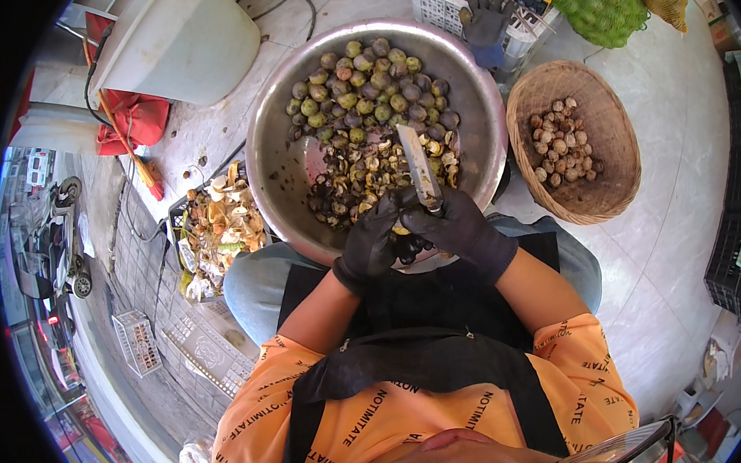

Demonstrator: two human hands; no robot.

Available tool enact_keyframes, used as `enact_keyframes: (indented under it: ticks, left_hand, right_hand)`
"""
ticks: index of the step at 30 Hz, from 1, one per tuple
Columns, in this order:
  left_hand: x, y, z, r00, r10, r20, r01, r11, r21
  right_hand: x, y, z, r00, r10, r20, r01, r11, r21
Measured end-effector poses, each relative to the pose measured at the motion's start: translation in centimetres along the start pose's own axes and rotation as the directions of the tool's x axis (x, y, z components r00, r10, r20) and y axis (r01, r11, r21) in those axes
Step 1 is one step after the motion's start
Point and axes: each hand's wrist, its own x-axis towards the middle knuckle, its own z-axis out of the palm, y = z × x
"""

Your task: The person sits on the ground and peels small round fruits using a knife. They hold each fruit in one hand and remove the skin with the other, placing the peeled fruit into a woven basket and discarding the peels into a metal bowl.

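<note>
Both of my hands wear dark work gloves and meet over the near rim of a wide metal basin (272,181). In my right hand (466,231) is the handle of a knife (418,161), its broad blade pointing away from me over the basin. My left hand (373,238) is curled close beside the right, fingers near the knife's handle end. A yellowish bit shows between the hands; whether the left hand grips it is hidden. Whole walnuts in green and dark husks (373,85) fill the basin's far side. Cut husk pieces (374,174) lie nearer to me.
Right of the basin, a wicker basket (618,138) holds husked walnuts (563,144). A spare glove (488,22) hangs on a white plastic crate (435,9) behind. At left stand a crate of scraps (225,216), a large pale tub (185,35) and a broom (148,173).
</note>
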Motion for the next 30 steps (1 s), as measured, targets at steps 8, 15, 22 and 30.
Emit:
enact_keyframes:
  ticks: [8, 15, 22, 30]
  left_hand:
    - [-0.5, -2.5, -0.4, 0.911, 0.388, 0.135, -0.398, 0.752, 0.526]
    - [-2.9, -6.3, -2.3, 0.951, -0.307, 0.046, 0.310, 0.931, -0.191]
    - [-4.1, -5.6, -0.8, 0.922, -0.308, 0.236, 0.387, 0.763, -0.517]
    - [-2.1, -4.9, -1.0, 0.866, -0.491, 0.093, 0.498, 0.862, -0.092]
  right_hand:
    - [0.9, 0.3, 0.0, 0.950, 0.257, -0.180, -0.109, 0.807, 0.580]
    - [0.4, -1.0, -0.9, 0.995, -0.092, -0.044, 0.067, 0.916, -0.395]
    - [0.2, 0.3, 0.4, 0.993, -0.091, 0.073, 0.114, 0.897, -0.426]
    - [0.7, -2.2, -4.1, 0.917, 0.264, -0.298, -0.176, 0.940, 0.291]
